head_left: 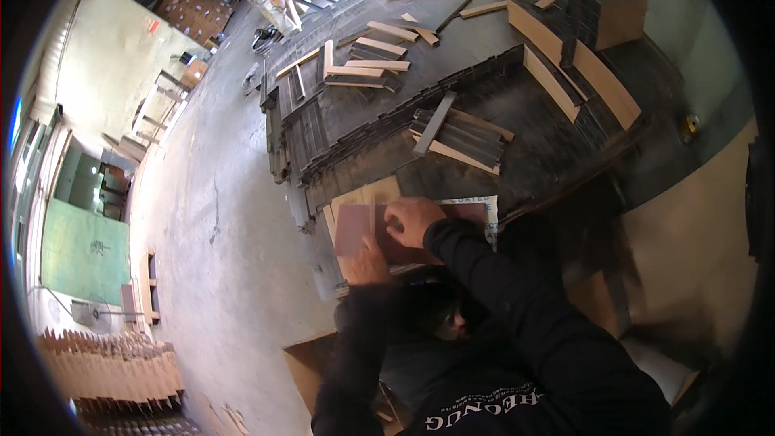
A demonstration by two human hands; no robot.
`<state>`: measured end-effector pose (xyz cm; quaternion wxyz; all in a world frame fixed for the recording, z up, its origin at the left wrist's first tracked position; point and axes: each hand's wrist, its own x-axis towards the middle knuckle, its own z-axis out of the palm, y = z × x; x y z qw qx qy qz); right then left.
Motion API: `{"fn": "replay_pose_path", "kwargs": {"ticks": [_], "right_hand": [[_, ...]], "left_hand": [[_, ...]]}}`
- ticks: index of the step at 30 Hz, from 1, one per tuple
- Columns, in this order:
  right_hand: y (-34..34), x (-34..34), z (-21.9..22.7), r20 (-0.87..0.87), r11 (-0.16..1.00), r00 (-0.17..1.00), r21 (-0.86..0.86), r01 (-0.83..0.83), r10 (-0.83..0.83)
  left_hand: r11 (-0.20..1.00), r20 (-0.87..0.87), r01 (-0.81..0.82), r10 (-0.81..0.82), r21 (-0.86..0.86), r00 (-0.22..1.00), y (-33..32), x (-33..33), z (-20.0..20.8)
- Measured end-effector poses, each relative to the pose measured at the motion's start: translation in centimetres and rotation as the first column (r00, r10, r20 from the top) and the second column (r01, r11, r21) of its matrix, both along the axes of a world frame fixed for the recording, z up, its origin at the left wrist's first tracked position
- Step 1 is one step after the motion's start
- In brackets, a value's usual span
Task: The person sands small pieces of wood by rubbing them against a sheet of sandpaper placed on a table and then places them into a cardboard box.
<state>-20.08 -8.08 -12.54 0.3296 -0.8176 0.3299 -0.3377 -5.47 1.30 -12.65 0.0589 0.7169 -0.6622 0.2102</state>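
Reddish-brown sheets that look like sandpaper lie in front of me, and one has a white printed back showing at its right end. Under them is a tan board. A thin pale strip stands on edge across the sheet, slightly blurred. My left hand is closed at the strip's near end, fingertips against it. Just right of the strip, my right hand is curled with fingers and thumb drawn together over the sheet. What lies inside its fingers is hidden.
Beyond my hands, stacked dark boards form a wide surface bearing loose strips, a small bundle and curved tan-edged pieces. An open cardboard box is below left. Concrete floor runs along the left.
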Motion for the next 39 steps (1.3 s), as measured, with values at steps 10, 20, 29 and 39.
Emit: {"fn": "replay_pose_path", "kwargs": {"ticks": [10, 20, 29, 39], "right_hand": [[0.0, -0.4, -0.5, 0.028, 1.000, 1.000, 0.008, -0.010, 0.010], [-0.4, -0.3, -1.0, 0.043, 1.000, 0.999, 0.003, 0.015, -0.015], [0.0, 0.0, -0.4, 0.054, 0.999, 0.999, -0.036, 0.003, -0.001], [0.0, 0.1, -0.6, 0.040, 0.999, 0.999, -0.030, 0.013, -0.012]], "left_hand": [[0.972, 0.005, -0.165, 0.167, 0.169, 0.986, 2.9, -1.1, -0.9], [0.992, 0.047, -0.095, 0.091, 0.089, 0.995, -1.9, 3.2, 1.1], [0.984, -0.070, -0.053, 0.042, -0.169, 0.997, 0.8, 0.6, 1.2], [0.993, -0.084, -0.071, 0.080, 0.099, 0.993, 5.1, -0.7, -0.2]]}}
